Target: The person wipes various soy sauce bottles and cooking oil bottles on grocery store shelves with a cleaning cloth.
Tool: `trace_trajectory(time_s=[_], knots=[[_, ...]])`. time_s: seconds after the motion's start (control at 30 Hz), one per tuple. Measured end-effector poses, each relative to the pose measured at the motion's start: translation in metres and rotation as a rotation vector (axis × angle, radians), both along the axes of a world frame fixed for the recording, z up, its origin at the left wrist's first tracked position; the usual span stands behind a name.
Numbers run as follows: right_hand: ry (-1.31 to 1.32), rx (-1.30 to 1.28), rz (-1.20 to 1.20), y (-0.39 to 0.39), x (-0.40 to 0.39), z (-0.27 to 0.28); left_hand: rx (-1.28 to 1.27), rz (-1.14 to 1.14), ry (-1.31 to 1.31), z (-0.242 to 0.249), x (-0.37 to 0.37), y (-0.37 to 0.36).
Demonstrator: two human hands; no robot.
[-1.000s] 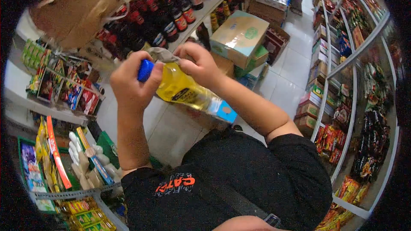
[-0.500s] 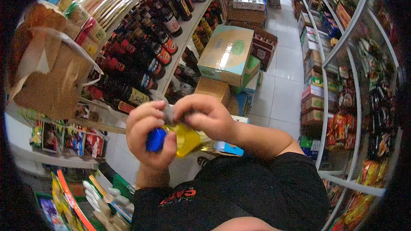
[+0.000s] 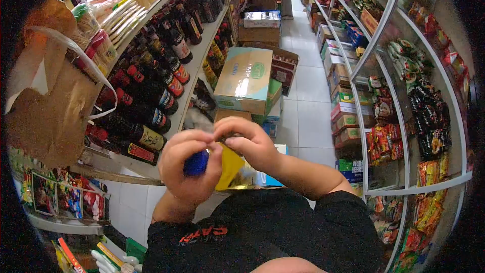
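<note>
Both of my hands meet at chest height in the middle of the view. My left hand (image 3: 189, 169) is curled around a blue object (image 3: 196, 164), with thumb and fingertips pressed together at its top. Against it, my right hand (image 3: 247, 142) pinches something whitish and blurred near the left fingertips. A yellow object (image 3: 230, 167) lies just under the right hand and beside the blue one; whether the two are one piece is unclear. The fingers hide what is between them.
Shelves of dark bottles (image 3: 156, 86) run along the left, near a brown paper bag (image 3: 55, 106). Ahead stands a stack topped by a carton (image 3: 242, 76). Glass-framed shelves of packets (image 3: 429, 106) line the right. A tiled aisle (image 3: 308, 91) leads away.
The view has shifted, so shelves and cartons sit further left. My fingertips have come closer together, and the yellow object has moved a little to the right.
</note>
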State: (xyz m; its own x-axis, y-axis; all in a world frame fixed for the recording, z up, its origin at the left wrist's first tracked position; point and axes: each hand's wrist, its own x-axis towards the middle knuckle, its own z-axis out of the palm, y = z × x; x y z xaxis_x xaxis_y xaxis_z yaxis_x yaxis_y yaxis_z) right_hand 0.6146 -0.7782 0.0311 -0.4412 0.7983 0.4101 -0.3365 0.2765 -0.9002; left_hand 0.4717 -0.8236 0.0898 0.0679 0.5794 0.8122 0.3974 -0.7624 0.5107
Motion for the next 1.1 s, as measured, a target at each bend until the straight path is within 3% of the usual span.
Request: trace_trajectory(time_s=[0.1,0.2,0.33,0.43,0.53,0.63,0.73,0.83,0.87,0.93,1.0,1.03,1.1], knots=[[-0.073,0.469,-0.282,-0.005,0.006,0.009,0.116,0.108,-0.021,-0.002,0.003,0.016],[-0.157,0.593,-0.413,0.003,0.006,-0.047,0.173,0.154,-0.017,-0.006,-0.002,0.033],[-0.406,0.074,-0.232,0.004,0.026,-0.116,0.063,-0.002,-0.041,-0.008,-0.010,0.048],[-0.261,0.070,-0.256,-0.003,0.026,-0.086,0.113,-0.061,-0.028,-0.009,0.002,0.043],[-0.095,0.299,-0.368,-0.013,0.024,-0.009,0.145,-0.087,-0.031,-0.009,0.010,0.039],[-0.130,0.861,-0.457,-0.010,0.009,-0.007,0.167,-0.007,0.021,-0.006,0.009,0.039],[-0.168,1.199,-0.544,-0.011,-0.001,-0.055,0.065,-0.093,-0.167,-0.013,0.002,0.038],[-0.414,1.115,-0.437,-0.010,0.012,-0.116,0.052,-0.064,-0.221,-0.014,-0.005,0.038],[-0.620,1.231,-0.427,-0.008,0.018,-0.119,0.045,-0.057,-0.249,-0.014,-0.006,0.037],[-0.545,1.145,-0.441,-0.001,0.023,-0.120,0.053,-0.035,-0.161,-0.014,-0.002,0.031],[-0.480,1.013,-0.542,-0.006,0.015,-0.083,0.100,0.032,0.002,-0.015,0.000,0.028],[-0.449,0.948,-0.594,-0.008,0.011,-0.063,0.115,-0.043,-0.055,-0.013,0.007,0.026],[-0.335,1.103,-0.519,-0.008,0.008,-0.028,0.113,-0.016,-0.038,-0.013,0.008,0.027]])
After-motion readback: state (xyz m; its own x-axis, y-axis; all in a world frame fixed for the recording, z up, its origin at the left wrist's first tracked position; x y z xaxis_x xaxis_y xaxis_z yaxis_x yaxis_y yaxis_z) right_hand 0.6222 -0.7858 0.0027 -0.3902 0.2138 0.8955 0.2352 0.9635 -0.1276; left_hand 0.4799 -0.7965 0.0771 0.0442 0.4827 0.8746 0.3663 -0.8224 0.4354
